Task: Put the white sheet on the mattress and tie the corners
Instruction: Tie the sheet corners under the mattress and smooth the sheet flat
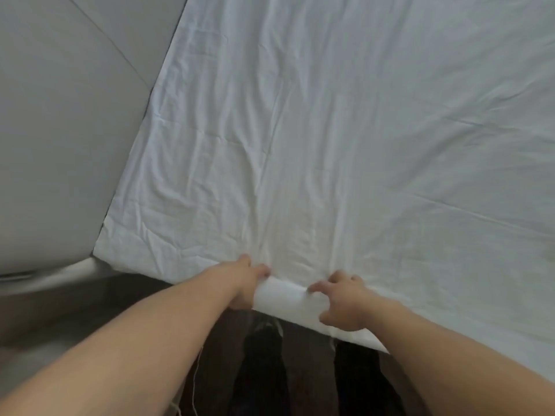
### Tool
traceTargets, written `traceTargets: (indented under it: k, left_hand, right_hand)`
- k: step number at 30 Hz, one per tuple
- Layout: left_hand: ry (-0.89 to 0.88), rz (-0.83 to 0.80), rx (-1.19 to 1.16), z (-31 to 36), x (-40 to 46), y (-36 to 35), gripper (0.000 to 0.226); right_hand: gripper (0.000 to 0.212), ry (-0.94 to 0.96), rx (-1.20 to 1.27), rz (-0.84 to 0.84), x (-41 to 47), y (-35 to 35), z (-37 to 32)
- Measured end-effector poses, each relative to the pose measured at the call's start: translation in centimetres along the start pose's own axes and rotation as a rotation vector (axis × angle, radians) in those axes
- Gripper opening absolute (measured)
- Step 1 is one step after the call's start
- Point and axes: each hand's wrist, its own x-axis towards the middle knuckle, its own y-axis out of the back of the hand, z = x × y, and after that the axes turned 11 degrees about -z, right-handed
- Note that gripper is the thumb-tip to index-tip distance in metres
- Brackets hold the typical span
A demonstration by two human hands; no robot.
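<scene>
**Both hands on the near edge, corners not yet tied**

Nearest the camera, two bare forearms reached forward and down, above dark trouser legs and a dark wooden floor [75, 310] with a pale loose thread dangling over it. The left hand [244, 280] had its fingers curled over the near edge of the wrinkled white cotton sheet [330, 145], gripping a fold of it! Just beside, the right hand [342, 304] clutched the same hanging edge, fingers bent on top, thumb below. Between the two hands the cloth bulged into a short roll, folded down over the side of the mattress, which lay hidden under the sheet.

Judging from that, the step was pulling the near edge taut. Done well, it called for an even pull from both hands, straight toward the body, so the creases fanning out from the grip would flatten rather than bunch. The near left corner [103, 244] lay loose and flat, apparently untied.

Farther off, the sheet spread wide across the bed, ridged by long fold lines. To the left stood a plain grey wall [60, 115] with faint seams.
</scene>
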Motion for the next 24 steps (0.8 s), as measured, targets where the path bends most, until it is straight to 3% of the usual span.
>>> traceTargets:
  k: [2,3,4,6,8,10,13,15,17,19,22,24]
  left_hand:
    - [0.065,-0.205,0.129,0.4,-1.8,-1.4,0.049]
    - [0.084,-0.218,0.157,0.9,-2.3,-1.8,0.044]
    - [0.07,-0.144,0.148,1.5,-2.3,-1.9,0.041]
    - [-0.024,0.157,0.04,3.7,-1.6,-1.7,0.048]
    - [-0.077,0.417,-0.1,5.8,-0.1,-1.5,0.07]
    - [-0.043,0.418,-0.168,8.0,1.1,-2.4,0.083]
    - [0.049,0.224,-0.18,10.3,1.7,-5.4,0.088]
    - [0.051,0.075,-0.148,11.7,-0.2,-6.9,0.071]
    - [0.037,-0.025,-0.171,13.4,-3.6,-7.6,0.057]
    - [0.047,0.07,-0.241,15.0,-7.8,-8.1,0.061]
    - [0.031,0.368,-0.38,16.8,-15.2,-7.5,0.057]
    - [0.025,0.444,-0.416,17.9,-19.6,-6.8,0.059]
  right_hand:
    - [0.041,0.061,0.029,-0.177,-1.2,0.1,0.5]
    - [0.036,0.078,0.074,-0.139,-1.5,0.5,0.8]
    - [0.035,0.065,0.124,-0.006,-1.5,1.2,1.3]
    - [0.041,0.008,0.14,0.427,-1.1,3.0,3.5]
    - [0.057,-0.063,0.098,0.603,-0.6,4.5,5.6]
    - [0.067,-0.091,0.05,0.515,-0.1,4.2,8.0]
    - [0.068,-0.09,-0.102,0.296,-0.8,0.6,9.8]
    - [0.059,-0.076,-0.256,0.084,-2.9,-2.0,10.0]
    - [0.053,-0.035,-0.237,-0.027,-6.3,-3.3,10.6]
    - [0.05,0.021,-0.16,0.064,-10.1,-3.5,11.0]
    - [0.049,0.08,-0.104,0.336,-17.1,-1.5,11.0]
    - [0.049,0.104,-0.107,0.425,-21.8,0.1,10.9]
